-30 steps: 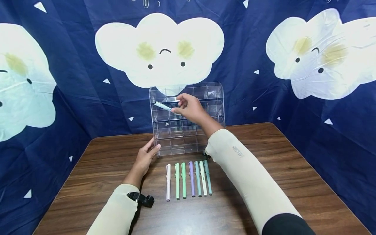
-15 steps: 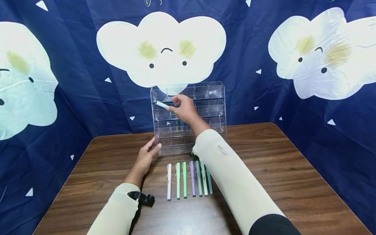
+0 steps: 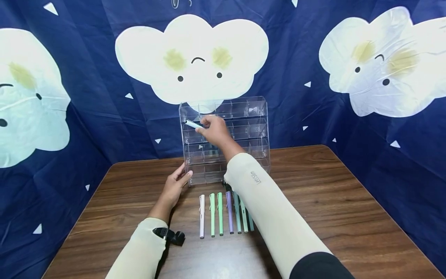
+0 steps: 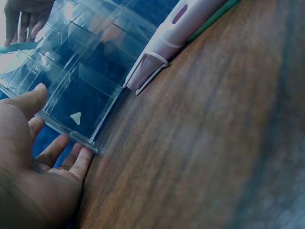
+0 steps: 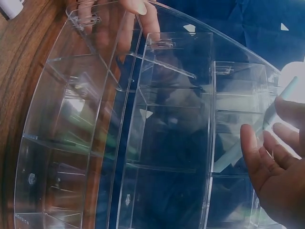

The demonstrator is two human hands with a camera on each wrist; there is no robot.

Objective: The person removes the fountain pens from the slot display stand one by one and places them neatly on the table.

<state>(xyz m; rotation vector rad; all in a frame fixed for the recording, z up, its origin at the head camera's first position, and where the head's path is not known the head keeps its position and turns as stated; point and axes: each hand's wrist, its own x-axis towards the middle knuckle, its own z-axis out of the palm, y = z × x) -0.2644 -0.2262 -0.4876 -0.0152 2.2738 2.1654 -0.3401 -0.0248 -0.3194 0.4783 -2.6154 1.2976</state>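
A clear acrylic rack [image 3: 258, 129] with tiers of small compartments stands upright at the back of the table. My left hand [image 3: 173, 188] grips its lower left side, thumb in front and fingers behind, as the right wrist view shows through the plastic. In front of the upper tiers, my right hand [image 3: 216, 131] pinches a light blue pen [image 3: 192, 124] between thumb and fingers. This pen [image 5: 229, 160] is tilted, its one end pointing up and left in the head view. Whether it touches the rack I cannot tell.
A row of capped pens lies before the rack: pale pink [image 3: 202, 217], two green [image 3: 220, 215], purple [image 3: 229, 213], and several teal or pale green ones at the right, partly under the right sleeve [image 3: 268, 205]. Blue cloth [image 3: 289, 116] hangs behind the wooden table [image 3: 334, 209].
My right hand has shifted a little left and slightly down with the pen, its fingers curling in more. The right sleeve now covers part of the rightmost pens. My left hand stays on the rack.
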